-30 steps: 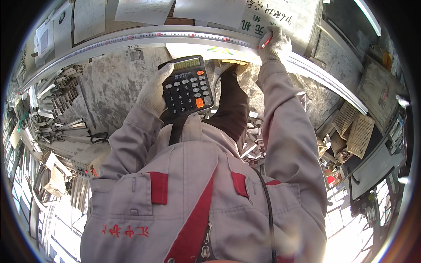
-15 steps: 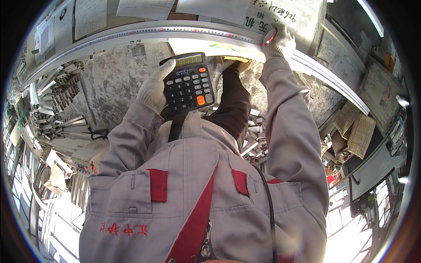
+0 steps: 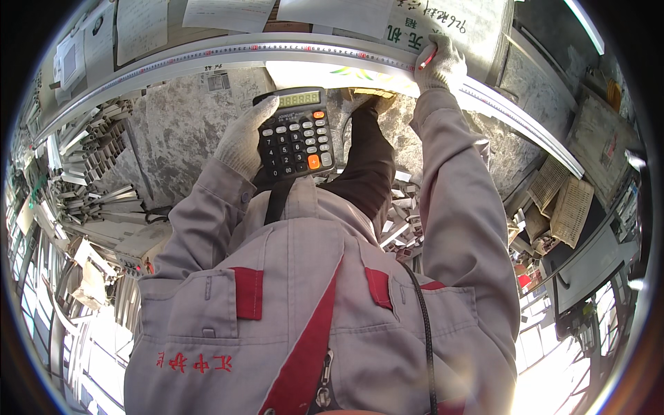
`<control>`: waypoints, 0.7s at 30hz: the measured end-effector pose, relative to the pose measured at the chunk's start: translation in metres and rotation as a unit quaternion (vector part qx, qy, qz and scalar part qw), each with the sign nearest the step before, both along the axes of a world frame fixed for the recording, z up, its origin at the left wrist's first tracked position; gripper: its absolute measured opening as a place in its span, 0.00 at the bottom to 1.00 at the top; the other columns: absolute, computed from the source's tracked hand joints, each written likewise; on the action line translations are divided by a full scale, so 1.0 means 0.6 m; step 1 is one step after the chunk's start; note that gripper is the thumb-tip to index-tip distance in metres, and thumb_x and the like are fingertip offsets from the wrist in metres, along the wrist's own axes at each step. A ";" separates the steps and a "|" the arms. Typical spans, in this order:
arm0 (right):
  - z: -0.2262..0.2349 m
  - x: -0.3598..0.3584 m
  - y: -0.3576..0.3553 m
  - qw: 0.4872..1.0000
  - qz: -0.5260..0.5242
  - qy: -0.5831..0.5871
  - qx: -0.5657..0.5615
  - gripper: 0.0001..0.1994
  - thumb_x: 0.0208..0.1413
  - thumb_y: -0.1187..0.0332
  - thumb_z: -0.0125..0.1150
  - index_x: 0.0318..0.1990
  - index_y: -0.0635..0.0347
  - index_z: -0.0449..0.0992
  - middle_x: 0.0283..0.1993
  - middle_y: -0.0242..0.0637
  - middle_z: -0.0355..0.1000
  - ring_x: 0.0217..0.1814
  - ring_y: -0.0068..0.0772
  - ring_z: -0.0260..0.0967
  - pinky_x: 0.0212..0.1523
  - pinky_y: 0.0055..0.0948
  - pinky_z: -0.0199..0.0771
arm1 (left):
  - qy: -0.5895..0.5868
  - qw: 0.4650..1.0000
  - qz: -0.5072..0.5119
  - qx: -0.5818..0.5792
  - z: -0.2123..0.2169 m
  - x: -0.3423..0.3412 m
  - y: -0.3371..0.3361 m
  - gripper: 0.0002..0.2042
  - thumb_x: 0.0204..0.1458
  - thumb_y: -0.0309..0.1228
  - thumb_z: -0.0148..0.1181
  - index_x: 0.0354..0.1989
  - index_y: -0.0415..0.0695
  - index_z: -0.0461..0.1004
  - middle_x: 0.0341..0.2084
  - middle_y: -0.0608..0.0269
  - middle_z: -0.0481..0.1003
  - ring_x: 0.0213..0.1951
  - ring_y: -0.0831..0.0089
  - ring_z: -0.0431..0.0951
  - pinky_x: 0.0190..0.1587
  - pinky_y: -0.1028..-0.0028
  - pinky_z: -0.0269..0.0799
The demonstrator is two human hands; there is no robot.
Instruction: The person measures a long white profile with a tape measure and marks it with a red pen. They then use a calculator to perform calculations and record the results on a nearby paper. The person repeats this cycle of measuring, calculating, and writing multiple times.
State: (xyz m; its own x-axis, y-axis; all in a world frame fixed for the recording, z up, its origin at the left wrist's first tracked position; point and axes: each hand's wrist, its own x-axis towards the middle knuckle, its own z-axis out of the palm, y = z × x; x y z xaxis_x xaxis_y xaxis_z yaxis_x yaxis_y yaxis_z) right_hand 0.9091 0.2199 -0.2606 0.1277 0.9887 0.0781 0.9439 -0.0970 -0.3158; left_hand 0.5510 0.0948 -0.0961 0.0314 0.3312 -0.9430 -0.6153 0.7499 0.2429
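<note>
My left hand (image 3: 243, 142), in a white knit glove, holds a black calculator (image 3: 296, 135) with grey keys and one orange key at chest height, thumb on its top left corner. My right hand (image 3: 440, 63), also gloved, grips a red pen (image 3: 426, 61) with its tip at a long metal rail (image 3: 290, 50) that carries a measuring scale along its length. My grey jacket with red trim fills the lower view.
Papers (image 3: 229, 12) are pinned on the wall behind the rail. Cut aluminium profiles (image 3: 90, 166) are piled on the left. Woven bundles (image 3: 561, 200) lie at the right on the grey concrete floor (image 3: 180, 117). My shoe (image 3: 366, 97) shows below the rail.
The calculator and my left hand have shifted slightly. My right hand with the pen stays at the rail near the same spot.
</note>
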 end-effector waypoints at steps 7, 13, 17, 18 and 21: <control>-0.002 0.001 -0.001 1.000 0.000 -0.004 -0.013 0.30 0.32 0.65 0.87 0.49 0.45 0.82 0.48 0.36 0.84 0.53 0.49 0.78 0.58 0.42 0.77 | 0.006 1.000 -0.021 0.022 0.000 0.002 -0.002 0.17 0.67 0.34 0.64 0.59 0.36 0.78 0.45 0.54 0.84 0.39 0.67 0.88 0.40 0.66 0.89; 0.000 -0.001 -0.003 0.999 0.017 0.006 0.046 0.07 0.60 0.68 0.60 0.44 0.45 0.82 0.42 0.39 0.84 0.46 0.53 0.80 0.52 0.48 0.79 | 0.026 0.999 -0.022 0.032 0.006 0.003 -0.001 0.17 0.67 0.33 0.64 0.59 0.37 0.78 0.46 0.55 0.84 0.40 0.68 0.88 0.40 0.66 0.89; 0.004 -0.002 -0.002 1.000 0.008 0.001 0.013 0.11 0.55 0.67 0.67 0.46 0.46 0.82 0.44 0.39 0.84 0.49 0.51 0.79 0.55 0.46 0.78 | 0.030 0.998 -0.017 0.043 0.005 0.003 -0.002 0.16 0.68 0.33 0.63 0.58 0.36 0.78 0.45 0.55 0.84 0.40 0.68 0.88 0.40 0.67 0.89; 0.005 -0.002 -0.001 1.000 0.002 -0.004 -0.008 0.16 0.50 0.66 0.75 0.48 0.45 0.82 0.46 0.38 0.84 0.52 0.50 0.79 0.57 0.44 0.77 | 0.022 0.998 -0.019 0.059 0.005 0.004 -0.002 0.16 0.68 0.33 0.63 0.58 0.36 0.78 0.45 0.55 0.84 0.39 0.69 0.88 0.40 0.68 0.89; 0.007 -0.002 -0.002 1.000 -0.005 -0.002 -0.028 0.20 0.47 0.65 0.80 0.49 0.46 0.83 0.48 0.37 0.84 0.54 0.49 0.78 0.60 0.42 0.76 | 0.020 0.998 -0.018 0.063 0.006 0.008 -0.002 0.15 0.68 0.33 0.63 0.57 0.36 0.79 0.45 0.56 0.84 0.39 0.69 0.88 0.39 0.68 0.89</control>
State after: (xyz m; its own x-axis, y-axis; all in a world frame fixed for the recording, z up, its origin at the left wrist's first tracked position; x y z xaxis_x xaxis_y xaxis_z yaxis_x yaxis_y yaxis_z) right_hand 0.9080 0.2188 -0.2564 0.1375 0.9902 0.0227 0.9441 -0.1241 -0.3055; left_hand 0.5556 0.0934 -0.0928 0.0094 0.4469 -0.8945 -0.5766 0.7333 0.3603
